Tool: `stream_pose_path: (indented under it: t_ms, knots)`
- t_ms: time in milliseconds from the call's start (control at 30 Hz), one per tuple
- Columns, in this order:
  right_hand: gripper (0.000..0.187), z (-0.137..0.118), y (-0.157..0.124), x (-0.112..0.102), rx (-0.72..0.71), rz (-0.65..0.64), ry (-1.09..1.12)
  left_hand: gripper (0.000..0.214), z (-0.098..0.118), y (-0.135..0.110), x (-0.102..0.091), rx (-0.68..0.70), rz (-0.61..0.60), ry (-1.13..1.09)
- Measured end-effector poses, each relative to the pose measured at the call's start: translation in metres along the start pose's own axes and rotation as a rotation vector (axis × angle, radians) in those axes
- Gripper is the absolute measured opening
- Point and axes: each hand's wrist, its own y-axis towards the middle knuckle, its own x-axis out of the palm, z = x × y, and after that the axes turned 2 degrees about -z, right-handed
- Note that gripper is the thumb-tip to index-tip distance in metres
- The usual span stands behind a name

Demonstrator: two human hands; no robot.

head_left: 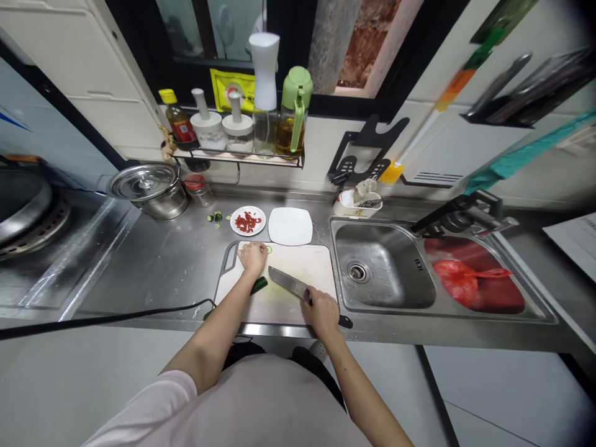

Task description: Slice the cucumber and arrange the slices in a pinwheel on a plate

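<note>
My right hand [323, 311] is wrapped round the black handle of a kitchen knife [287, 282], its wide blade slanting up and left over the white cutting board [307, 261]. Near the board's far edge, my left hand [254, 257] is closed, fingertips pinched at a pale green cucumber slice [269, 249]. A dark green piece of cucumber [259, 285] lies on the board, partly behind my left forearm. Just past the board are a white plate [290, 226] and a smaller plate [234, 228] of chopped red pieces.
Cucumber scraps [216, 216] lie on the steel counter [153, 267], near a lidded pot [161, 202] and a red-lidded jar [199, 190]. A double sink [386, 267] is at right, with a red plastic bag [456, 282] in one basin. Bottles stand on a wall rack [279, 159].
</note>
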Motion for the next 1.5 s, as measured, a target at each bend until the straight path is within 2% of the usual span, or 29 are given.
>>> stream_pose_path:
  t_ms: [133,300,500,633,767,933,1167,1500]
  knots:
    - [0.028,-0.001,0.002,-0.001,0.007,-0.009,0.005,0.02,-0.002,-0.01,-0.009,0.041,0.042,-0.063]
    - [0.026,-0.005,0.007,-0.004,0.002,-0.024,0.002,0.02,-0.018,-0.038,-0.018,0.117,0.108,-0.137]
    - [0.026,-0.009,0.011,-0.004,-0.023,-0.032,0.012,0.017,-0.047,-0.075,-0.017,0.224,0.158,-0.128]
    - [0.023,-0.012,0.013,-0.003,-0.028,-0.035,0.04,0.018,-0.061,-0.087,-0.013,0.378,0.114,-0.156]
    - [0.026,-0.014,0.014,-0.003,-0.005,-0.05,0.105,0.019,-0.069,-0.093,-0.011,0.506,0.076,-0.136]
    - [0.031,-0.018,0.014,-0.004,0.027,-0.114,0.218,0.021,-0.072,-0.096,-0.007,0.577,0.061,-0.123]
    - [0.032,-0.025,0.018,-0.006,-0.045,-0.144,0.295,0.023,-0.076,-0.095,0.001,0.608,0.06,-0.115]
    - [0.029,-0.036,0.016,-0.011,-0.109,-0.225,0.3,0.023,-0.075,-0.097,0.001,0.594,0.051,-0.125]
